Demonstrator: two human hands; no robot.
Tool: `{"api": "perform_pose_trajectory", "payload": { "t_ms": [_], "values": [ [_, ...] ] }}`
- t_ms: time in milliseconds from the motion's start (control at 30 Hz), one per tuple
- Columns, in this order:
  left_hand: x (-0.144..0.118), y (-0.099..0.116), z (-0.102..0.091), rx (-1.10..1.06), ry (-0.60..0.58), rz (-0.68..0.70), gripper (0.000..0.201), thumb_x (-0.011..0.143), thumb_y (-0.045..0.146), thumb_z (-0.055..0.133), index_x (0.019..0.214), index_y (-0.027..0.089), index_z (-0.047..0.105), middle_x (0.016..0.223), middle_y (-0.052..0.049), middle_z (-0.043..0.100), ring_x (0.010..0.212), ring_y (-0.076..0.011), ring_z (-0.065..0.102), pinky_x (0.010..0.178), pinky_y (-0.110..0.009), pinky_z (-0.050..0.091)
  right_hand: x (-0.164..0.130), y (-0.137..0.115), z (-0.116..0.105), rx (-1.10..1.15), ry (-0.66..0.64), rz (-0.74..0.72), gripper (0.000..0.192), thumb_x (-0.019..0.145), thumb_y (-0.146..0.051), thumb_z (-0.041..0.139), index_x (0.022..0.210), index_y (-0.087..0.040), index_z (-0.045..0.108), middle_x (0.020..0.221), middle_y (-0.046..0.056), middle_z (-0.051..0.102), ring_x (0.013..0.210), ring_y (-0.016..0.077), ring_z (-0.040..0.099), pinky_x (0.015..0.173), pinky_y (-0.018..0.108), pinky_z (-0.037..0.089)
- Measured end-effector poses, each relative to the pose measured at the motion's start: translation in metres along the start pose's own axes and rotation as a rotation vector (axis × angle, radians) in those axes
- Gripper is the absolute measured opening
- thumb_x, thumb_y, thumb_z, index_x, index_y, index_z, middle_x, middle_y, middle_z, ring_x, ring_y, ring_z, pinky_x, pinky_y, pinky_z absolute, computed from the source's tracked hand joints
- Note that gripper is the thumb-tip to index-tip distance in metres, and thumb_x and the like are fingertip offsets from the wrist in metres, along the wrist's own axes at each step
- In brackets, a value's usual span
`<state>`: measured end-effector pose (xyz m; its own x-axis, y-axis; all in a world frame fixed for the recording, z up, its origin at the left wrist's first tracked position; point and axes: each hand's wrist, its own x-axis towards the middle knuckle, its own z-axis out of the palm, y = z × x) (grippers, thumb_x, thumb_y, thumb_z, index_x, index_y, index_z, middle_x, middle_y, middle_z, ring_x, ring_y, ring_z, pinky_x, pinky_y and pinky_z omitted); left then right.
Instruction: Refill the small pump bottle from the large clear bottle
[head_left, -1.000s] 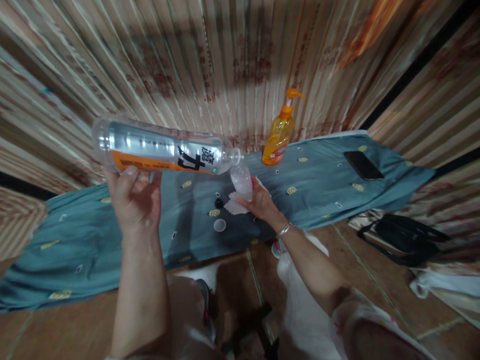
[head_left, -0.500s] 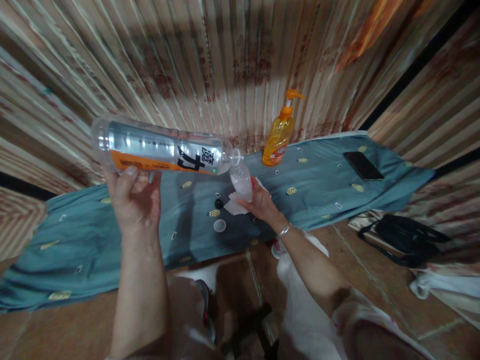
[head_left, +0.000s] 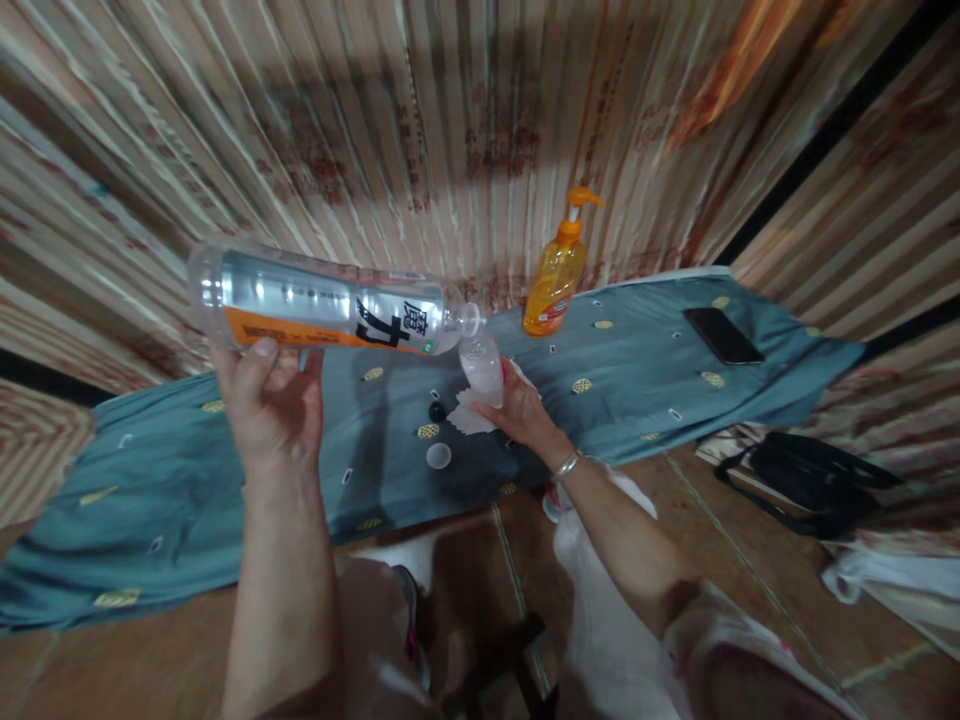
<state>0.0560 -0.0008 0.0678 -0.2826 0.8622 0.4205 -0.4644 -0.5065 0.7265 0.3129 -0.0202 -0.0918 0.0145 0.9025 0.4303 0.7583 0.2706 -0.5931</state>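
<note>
My left hand holds a large clear plastic bottle with a silver and orange label, tipped on its side. Its open mouth sits right over the top of a small clear bottle. My right hand grips that small bottle upright on the blue-green patterned cloth. A white tissue lies under the small bottle. A black cap and a round white cap lie on the cloth just left of it.
An orange pump soap bottle stands at the back against the striped wall. A black phone lies at the cloth's right end. A black bag and white fabric sit on the floor at the right.
The view has shifted slightly; both hands and both bottles keep the same pose relative to each other.
</note>
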Motion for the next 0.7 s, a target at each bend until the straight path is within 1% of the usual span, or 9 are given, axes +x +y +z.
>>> {"api": "perform_pose_trajectory", "payload": {
  "t_ms": [133, 300, 433, 567, 700],
  "values": [
    [-0.003, 0.0015, 0.0033, 0.014, 0.033, -0.01, 0.039, 0.051, 0.019, 0.083, 0.086, 0.026, 0.068, 0.088, 0.007, 0.067, 0.077, -0.0098, 0.06, 0.073, -0.023, 0.054, 0.0, 0.0014, 0.0009, -0.004, -0.006, -0.002, 0.088, 0.08, -0.051, 0.074, 0.146, -0.005, 0.036, 0.136, 0.027, 0.061, 0.125, 0.0372, 0.062, 0.105, 0.05, 0.051],
    [-0.0054, 0.003, 0.0066, 0.029, 0.041, -0.002, 0.036, 0.052, 0.018, 0.08, 0.084, 0.026, 0.065, 0.091, 0.005, 0.068, 0.084, -0.0115, 0.061, 0.075, -0.024, 0.053, -0.0012, 0.0018, 0.0021, -0.005, -0.004, 0.0, 0.086, 0.082, -0.05, 0.072, 0.148, -0.008, 0.035, 0.139, 0.027, 0.059, 0.126, 0.038, 0.062, 0.104, 0.052, 0.052],
    [-0.006, 0.0035, 0.0072, 0.05, 0.057, -0.002, 0.037, 0.051, 0.021, 0.082, 0.083, 0.025, 0.065, 0.095, 0.004, 0.069, 0.083, -0.0118, 0.061, 0.074, -0.024, 0.053, -0.001, 0.0012, 0.0028, 0.012, 0.008, 0.016, 0.087, 0.08, -0.05, 0.074, 0.146, -0.009, 0.037, 0.138, 0.027, 0.061, 0.126, 0.0384, 0.062, 0.104, 0.053, 0.052],
    [-0.0055, 0.004, 0.0059, 0.037, 0.052, 0.001, 0.039, 0.052, 0.022, 0.084, 0.086, 0.027, 0.066, 0.089, 0.005, 0.067, 0.079, -0.0102, 0.061, 0.075, -0.024, 0.053, -0.0005, 0.0002, 0.0019, 0.038, -0.001, 0.02, 0.085, 0.08, -0.048, 0.075, 0.145, -0.009, 0.038, 0.136, 0.026, 0.062, 0.125, 0.0375, 0.062, 0.103, 0.053, 0.053],
    [-0.0056, 0.0054, 0.0069, 0.009, 0.07, -0.015, 0.038, 0.05, 0.019, 0.083, 0.084, 0.026, 0.066, 0.084, 0.006, 0.064, 0.078, -0.0104, 0.061, 0.072, -0.024, 0.053, -0.0006, 0.0015, 0.0024, 0.03, 0.0, -0.003, 0.085, 0.081, -0.047, 0.075, 0.146, -0.007, 0.037, 0.135, 0.027, 0.062, 0.125, 0.0371, 0.063, 0.103, 0.052, 0.053]
  ]
}}
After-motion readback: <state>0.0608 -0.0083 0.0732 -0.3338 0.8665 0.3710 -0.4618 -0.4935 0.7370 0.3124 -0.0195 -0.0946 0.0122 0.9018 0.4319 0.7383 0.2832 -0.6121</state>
